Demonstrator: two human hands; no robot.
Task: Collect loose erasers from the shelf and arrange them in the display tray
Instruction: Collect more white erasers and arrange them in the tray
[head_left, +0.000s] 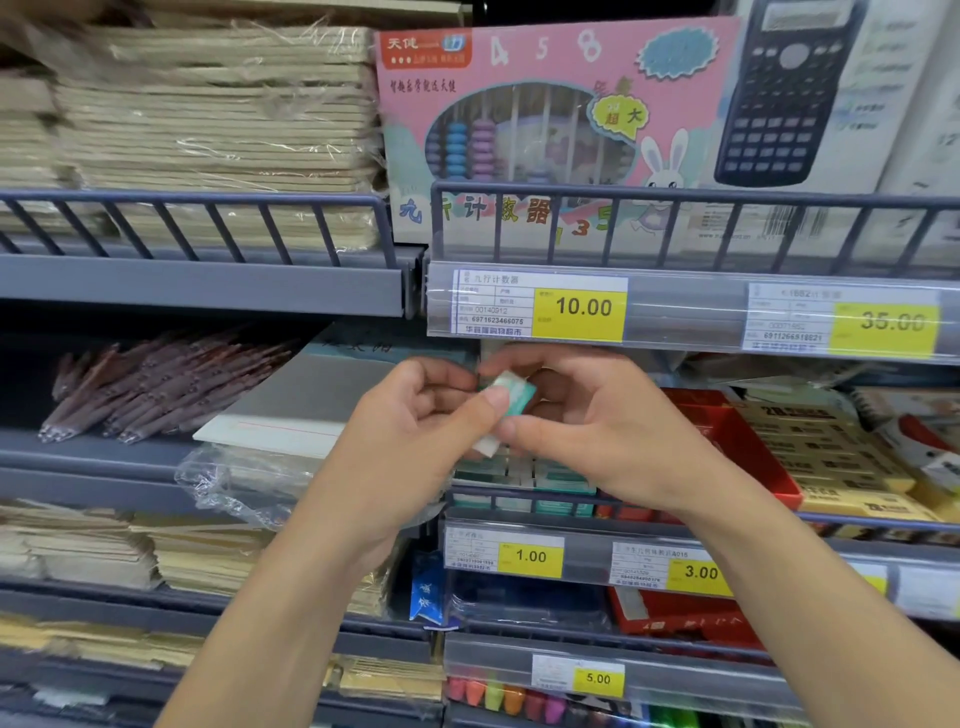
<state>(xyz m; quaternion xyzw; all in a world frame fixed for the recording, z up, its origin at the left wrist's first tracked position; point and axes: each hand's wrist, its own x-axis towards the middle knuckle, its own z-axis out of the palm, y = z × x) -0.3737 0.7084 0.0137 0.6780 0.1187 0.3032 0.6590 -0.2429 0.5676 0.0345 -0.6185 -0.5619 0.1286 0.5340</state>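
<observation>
Shop shelf (208, 283), left hand (415, 421) and right hand (582, 415) together pinching one eraser (511, 397), above tray (519, 493) of erasers

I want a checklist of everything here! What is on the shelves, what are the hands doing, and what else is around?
Surface: grey shop shelf with price tags.
Job's things: one green and white eraser held up; rows of erasers in the tray below the hands.
Clutter: red box, pencils, wrapped paper stacks.
Grippers: left hand and right hand both pinch the eraser.
Cables: nothing seen.
Surroundings: pink counting toy box, calculator box on the shelf above.
</observation>
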